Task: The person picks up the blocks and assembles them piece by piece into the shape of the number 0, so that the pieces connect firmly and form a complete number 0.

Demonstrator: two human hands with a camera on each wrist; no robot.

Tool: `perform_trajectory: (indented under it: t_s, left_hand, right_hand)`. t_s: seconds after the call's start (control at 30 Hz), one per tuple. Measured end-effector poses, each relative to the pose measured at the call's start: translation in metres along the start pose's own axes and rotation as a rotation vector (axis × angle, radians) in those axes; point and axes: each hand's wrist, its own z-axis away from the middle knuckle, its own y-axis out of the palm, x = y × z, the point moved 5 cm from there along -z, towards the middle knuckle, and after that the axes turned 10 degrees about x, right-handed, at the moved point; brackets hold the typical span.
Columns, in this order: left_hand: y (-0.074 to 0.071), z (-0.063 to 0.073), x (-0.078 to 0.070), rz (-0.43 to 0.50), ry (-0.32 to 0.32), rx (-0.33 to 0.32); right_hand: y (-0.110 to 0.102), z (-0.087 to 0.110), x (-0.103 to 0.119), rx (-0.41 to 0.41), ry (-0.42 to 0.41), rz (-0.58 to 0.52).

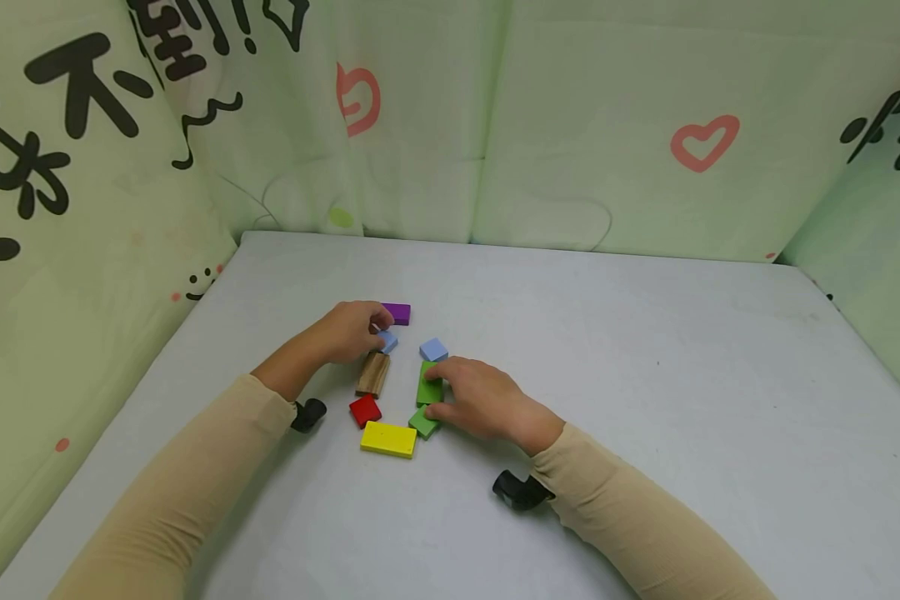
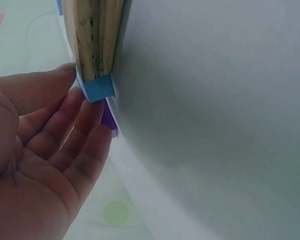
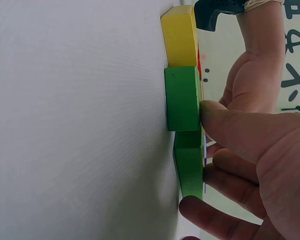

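Note:
A small light blue block [image 1: 389, 341] sits between the thumb and fingertips of my left hand [image 1: 347, 330], which pinches it at the far end of a brown wood-grain block [image 1: 373, 374]. Just beyond those fingers lies a purple block [image 1: 397, 314], also partly visible in the left wrist view. My right hand [image 1: 487, 402] rests its fingers on a long green block [image 1: 429, 387], while its thumb touches a smaller green block [image 3: 182, 99]. Another light blue block [image 1: 433, 349] lies at the long green block's far end.
A yellow block [image 1: 387, 439] and a tilted red block [image 1: 365, 410] lie at the near side of the block outline. The white table [image 1: 645, 400] ends at a pale green printed curtain [image 1: 570, 125]. Black wrist cameras hang under both sleeves.

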Motion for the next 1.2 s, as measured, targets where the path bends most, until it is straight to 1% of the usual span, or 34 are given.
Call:
perform_trajectory:
  t_s: [0.6,0.83,0.97,1.2]
  left_hand:
    - [0.0026,-0.0003,0.0008,0.0,-0.012,0.009]
    - [0.0019,0.0004,0.0002,-0.005,-0.004,0.01]
    - [0.0017,0.0008,0.0,-0.003,0.001,0.008]
    - [0.0022,0.0001,-0.0006,-0.005,-0.012,-0.012]
  right_hand:
    - [0.0007,-0.0006,0.0001,0.0,0.009,-0.002]
    - [0.0007,-0.0008,0.0,-0.002,0.004,0.005]
    - [0.0008,-0.0008,-0.0002,-0.001,0.004,0.007]
    - [0.0006,-0.0004,-0.0004,-0.001,0.002,-0.006]
